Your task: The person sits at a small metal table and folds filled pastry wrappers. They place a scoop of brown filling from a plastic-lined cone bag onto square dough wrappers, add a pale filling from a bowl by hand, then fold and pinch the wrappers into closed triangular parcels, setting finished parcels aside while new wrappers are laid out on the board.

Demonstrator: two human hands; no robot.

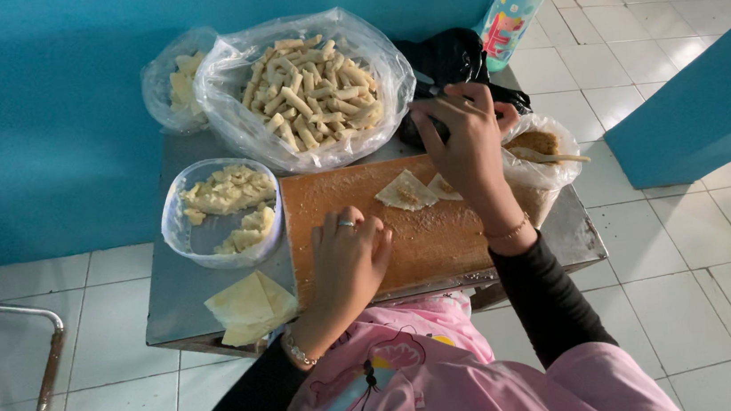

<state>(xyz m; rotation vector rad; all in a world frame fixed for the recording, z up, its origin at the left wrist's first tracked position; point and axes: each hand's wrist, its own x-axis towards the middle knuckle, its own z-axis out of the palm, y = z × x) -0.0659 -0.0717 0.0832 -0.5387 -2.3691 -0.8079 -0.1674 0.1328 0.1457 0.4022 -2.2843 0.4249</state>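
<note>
Left hand (348,256) rests flat and released on the wooden board (427,240); right hand's (464,138) grip — I can't tell, curled over the triangular wrapper (405,191) just below it. Overfilled, that thin wrapper could tear.

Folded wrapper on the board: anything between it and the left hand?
Nothing visible. The left hand rests on the wooden board, and only bare board lies between it and the folded wrapper. The right hand is beyond it.
</note>
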